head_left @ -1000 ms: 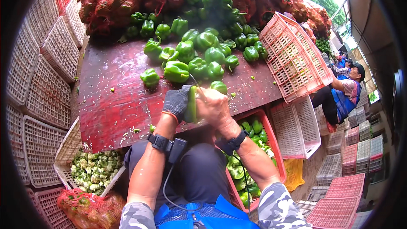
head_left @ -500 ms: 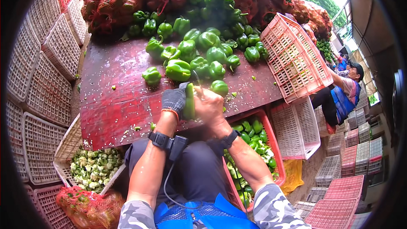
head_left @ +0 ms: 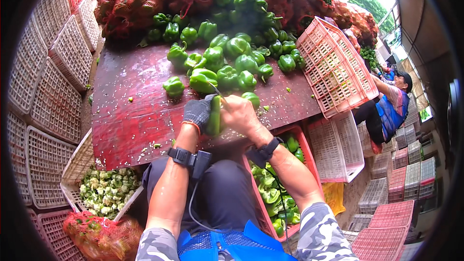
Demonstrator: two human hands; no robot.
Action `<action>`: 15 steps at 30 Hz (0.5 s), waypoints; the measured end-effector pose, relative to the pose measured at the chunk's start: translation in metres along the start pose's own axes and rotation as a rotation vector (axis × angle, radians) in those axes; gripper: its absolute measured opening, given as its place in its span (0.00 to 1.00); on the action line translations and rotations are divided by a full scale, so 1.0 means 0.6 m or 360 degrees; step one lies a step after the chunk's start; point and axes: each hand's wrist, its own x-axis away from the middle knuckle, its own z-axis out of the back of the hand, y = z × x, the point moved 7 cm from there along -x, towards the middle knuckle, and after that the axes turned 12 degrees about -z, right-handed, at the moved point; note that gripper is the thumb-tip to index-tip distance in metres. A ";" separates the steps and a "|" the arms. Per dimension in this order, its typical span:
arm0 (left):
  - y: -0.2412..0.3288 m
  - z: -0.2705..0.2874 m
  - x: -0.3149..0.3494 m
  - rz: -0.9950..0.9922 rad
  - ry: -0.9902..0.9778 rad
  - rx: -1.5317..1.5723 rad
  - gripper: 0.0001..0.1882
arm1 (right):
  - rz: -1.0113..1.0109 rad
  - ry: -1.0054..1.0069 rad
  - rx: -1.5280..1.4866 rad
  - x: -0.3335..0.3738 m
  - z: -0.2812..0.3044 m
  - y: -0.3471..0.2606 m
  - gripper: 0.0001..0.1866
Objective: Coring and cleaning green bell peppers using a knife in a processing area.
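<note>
My left hand (head_left: 196, 112), in a dark grey knit glove, is closed around a green bell pepper (head_left: 213, 120) held upright over the near edge of the red board (head_left: 137, 101). My bare right hand (head_left: 240, 114) is closed beside the pepper, gripping a small knife whose thin blade (head_left: 214, 88) sticks out past the fingers; its handle is hidden. Just beyond both hands, a whole bell pepper (head_left: 203, 81) lies on the board, at the front of a heap of green peppers (head_left: 238, 47). Pale seeds and green scraps are scattered over the board.
At right below the board, a red crate (head_left: 315, 170) holds cut peppers; at left, a white crate (head_left: 77, 160) holds pepper cores. A pink crate (head_left: 333, 67) leans on the board's right side. Red net sacks (head_left: 130, 9) line the back. Another person (head_left: 392, 108) sits far right.
The knife blade has tilted leftward over the top of the pepper, and my right hand has shifted slightly. My right forearm has swung outward a little. The left hand keeps its hold.
</note>
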 end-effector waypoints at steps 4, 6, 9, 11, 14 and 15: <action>-0.031 -0.006 0.003 0.0379 0.0006 0.0354 0.20 | -0.0152 0.0089 -0.0049 0.002 -0.019 0.000 0.06; -0.070 -0.041 0.007 0.0533 0.0139 0.0563 0.22 | -0.0191 0.0166 -0.0073 0.006 -0.034 0.007 0.06; -0.112 -0.098 -0.001 0.0472 -0.0099 0.0213 0.17 | -0.0191 0.0237 -0.0146 0.013 -0.042 0.006 0.08; -0.115 -0.110 0.001 0.0446 -0.0154 0.0133 0.16 | -0.0391 0.0184 -0.0298 0.020 -0.044 0.009 0.07; -0.102 -0.114 0.001 0.0439 -0.0243 0.0128 0.16 | -0.0494 0.0135 -0.0379 0.029 -0.046 0.023 0.08; -0.101 -0.111 0.000 0.0435 -0.0267 0.0106 0.16 | -0.0489 0.0124 -0.0393 0.028 -0.047 0.025 0.09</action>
